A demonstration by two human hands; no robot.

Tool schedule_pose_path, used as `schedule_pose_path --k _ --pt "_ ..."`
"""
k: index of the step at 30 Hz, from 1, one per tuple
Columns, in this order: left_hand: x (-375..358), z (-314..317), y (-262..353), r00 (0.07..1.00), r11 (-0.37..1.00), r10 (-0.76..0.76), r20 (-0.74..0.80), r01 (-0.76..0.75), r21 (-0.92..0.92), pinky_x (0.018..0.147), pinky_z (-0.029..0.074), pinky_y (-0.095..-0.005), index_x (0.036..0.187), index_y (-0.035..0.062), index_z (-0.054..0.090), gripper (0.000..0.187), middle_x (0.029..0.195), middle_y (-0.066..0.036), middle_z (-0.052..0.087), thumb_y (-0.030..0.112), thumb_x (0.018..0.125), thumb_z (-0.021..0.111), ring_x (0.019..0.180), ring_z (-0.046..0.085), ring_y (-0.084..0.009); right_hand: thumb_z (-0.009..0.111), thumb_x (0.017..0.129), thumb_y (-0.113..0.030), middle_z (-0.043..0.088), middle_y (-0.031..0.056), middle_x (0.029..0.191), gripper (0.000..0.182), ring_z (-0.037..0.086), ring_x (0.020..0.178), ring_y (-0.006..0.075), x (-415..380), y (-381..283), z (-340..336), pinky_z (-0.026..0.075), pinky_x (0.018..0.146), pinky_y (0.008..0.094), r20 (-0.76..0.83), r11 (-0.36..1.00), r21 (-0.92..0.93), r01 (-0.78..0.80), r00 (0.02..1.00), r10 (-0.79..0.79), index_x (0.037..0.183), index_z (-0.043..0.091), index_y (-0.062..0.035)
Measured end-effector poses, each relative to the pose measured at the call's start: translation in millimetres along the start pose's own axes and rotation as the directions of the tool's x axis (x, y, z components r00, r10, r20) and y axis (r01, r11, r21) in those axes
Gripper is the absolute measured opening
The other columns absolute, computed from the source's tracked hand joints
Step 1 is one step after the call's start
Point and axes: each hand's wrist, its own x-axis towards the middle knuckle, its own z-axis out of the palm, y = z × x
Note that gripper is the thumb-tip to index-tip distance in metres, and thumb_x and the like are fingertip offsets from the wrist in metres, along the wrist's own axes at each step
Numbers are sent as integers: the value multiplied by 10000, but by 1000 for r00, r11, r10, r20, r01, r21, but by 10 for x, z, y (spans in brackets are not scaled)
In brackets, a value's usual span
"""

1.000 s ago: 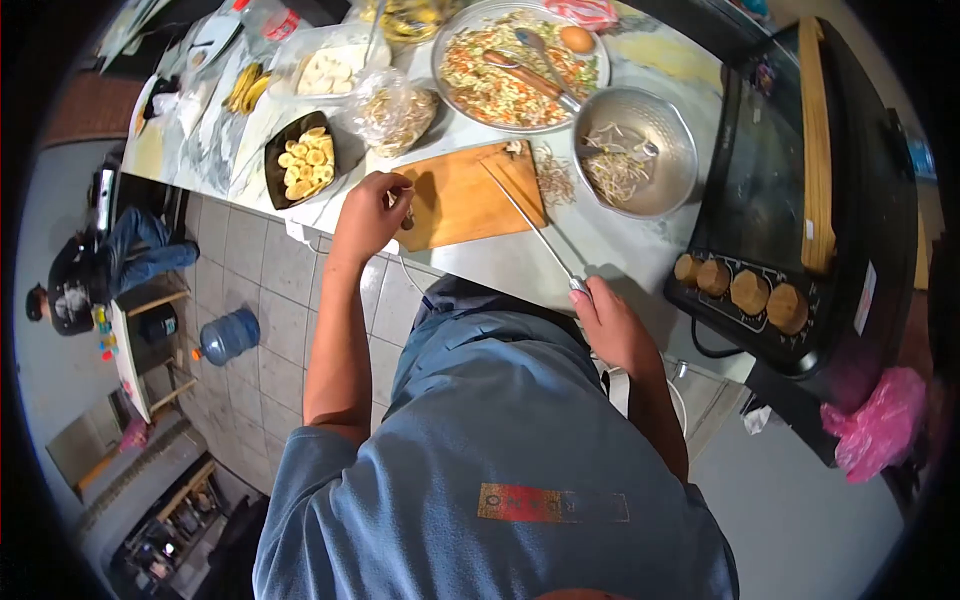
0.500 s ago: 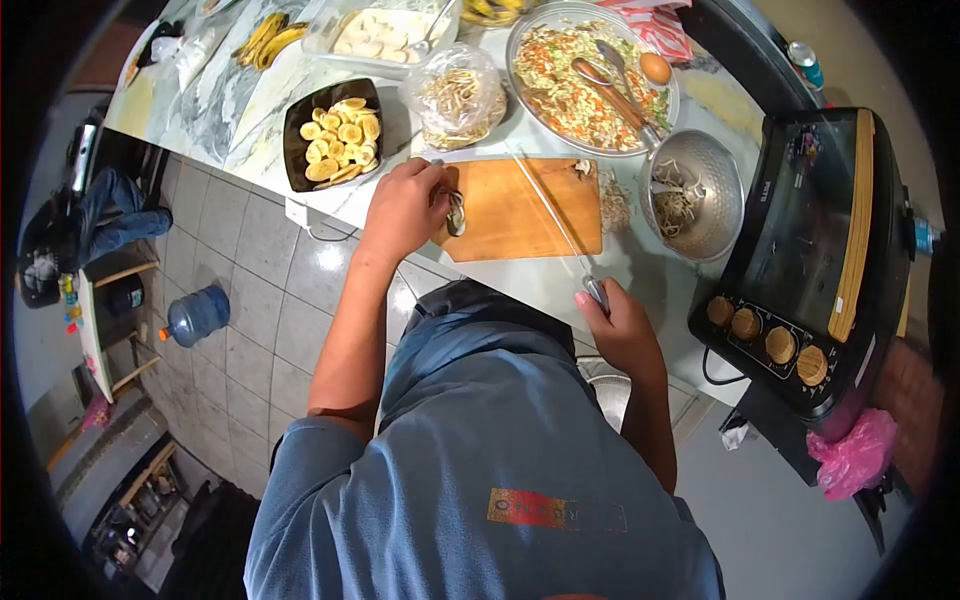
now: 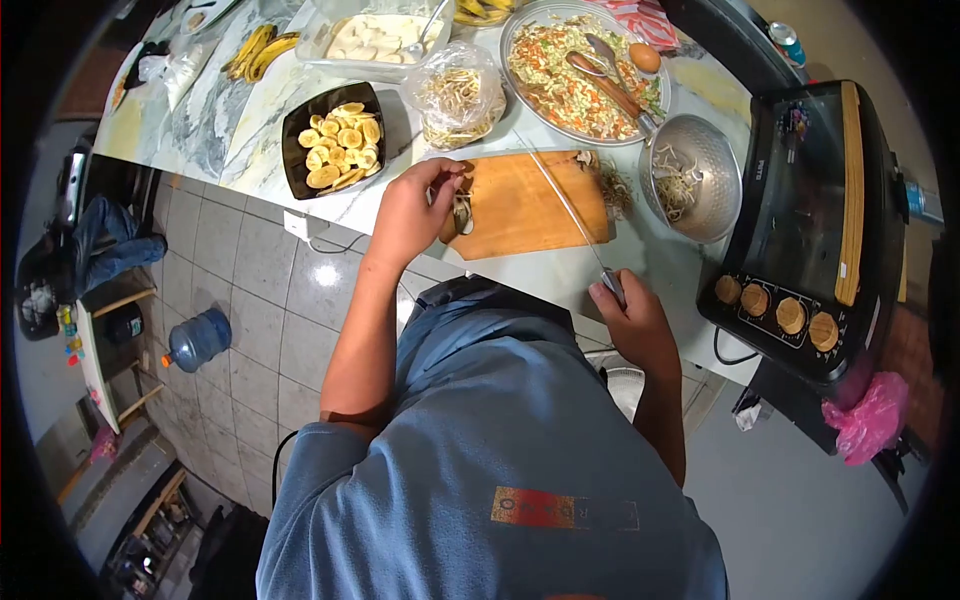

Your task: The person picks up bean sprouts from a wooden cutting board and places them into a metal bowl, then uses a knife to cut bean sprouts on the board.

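Knife [image 3: 566, 206], gripped by the right hand [image 3: 640, 318], slanted across the board [image 3: 505, 215]; the left hand [image 3: 412, 210] half curled at its left end, hold unclear. Good control likely required a steady board.

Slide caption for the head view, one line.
Right hand holds a knife over a cutting board; left hand at the board's left end; sprouts in a metal bowl.

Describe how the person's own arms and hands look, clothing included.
The left hand and right hand are ungloved, and the forearms are bare down to the wrists. The left sleeve is short and blue-grey, matching the shirt, which carries a red and gold rectangular print.
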Motion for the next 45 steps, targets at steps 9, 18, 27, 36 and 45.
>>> schedule_pose_path --k 9,18,27,36,45 --pt "35 78 -86 999 990 24 -28 -28 -137 772 528 -304 1090 -16 701 164 966 -104 712 74 965 643 864 672 -173 632 983 -313 523 124 703 351 450 654 190 -16 53 21 407 628 373 -21 999 40 -8 1000 9 890 510 3" --pt "97 230 -38 991 884 -107 80 131 -448 784 524 -243 1144 -38 668 197 930 -46 709 63 975 661 881 651 -90 635 989 -340 511 91 663 367 441 624 172 -87 181 7 402 605 363 -49 998 54 8 999 -6 881 527 -7" --pt "194 545 189 943 933 309 119 -325 155 753 509 -435 1036 74 767 172 765 -163 682 154 895 712 760 652 -336 658 972 -372 553 140 645 404 502 576 245 -178 351 12 421 596 393 -102 997 48 -53 993 58 851 527 -10" --pt "217 455 39 930 916 340 142 -362 174 857 464 -424 1036 112 764 186 858 -92 711 168 861 738 880 626 -309 667 969 -371 559 99 663 388 502 604 183 -217 333 18 422 607 364 -116 992 101 -77 989 89 895 569 -3" --pt "197 737 185 910 852 353 216 -409 327 857 362 -414 917 134 741 129 927 -24 688 218 824 773 987 564 -259 664 965 -381 616 118 707 390 550 630 196 -362 434 5 445 629 365 -154 979 163 -121 977 146 951 601 4"
